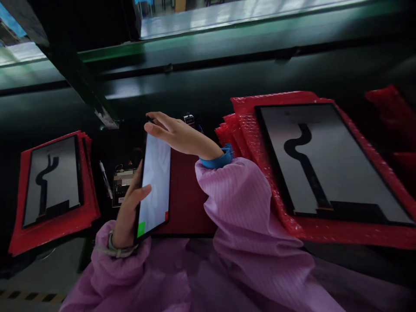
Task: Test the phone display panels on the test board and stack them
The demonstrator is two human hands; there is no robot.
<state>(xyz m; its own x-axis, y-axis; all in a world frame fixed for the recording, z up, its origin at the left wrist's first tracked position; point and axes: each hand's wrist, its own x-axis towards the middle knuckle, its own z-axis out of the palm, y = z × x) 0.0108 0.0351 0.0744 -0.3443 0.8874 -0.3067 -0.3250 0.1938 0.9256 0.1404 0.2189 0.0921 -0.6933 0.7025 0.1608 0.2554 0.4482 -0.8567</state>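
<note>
A lit display panel [156, 177] is held up on edge, tilted, in front of me. Its screen is pale, with a green square at the bottom left corner and a small red one at the bottom right. My left hand [131, 197] grips its left side, thumb on the front and fingers behind. At the top edge, my right hand [173, 132] is closed over the panel, thumb and fingers pinching its upper end. A dark red mat [191, 195] lies beneath, partly hidden by the panel and my right sleeve.
On the right, a display panel with a black ribbon cable [354, 151] lies on stacked red bubble-wrap bags [243, 125]. A similar panel [66, 173] rests on red bags at left. A white pen [105, 180] and a small circuit board [122, 184] lie between. A green metal post [78, 86] slants above.
</note>
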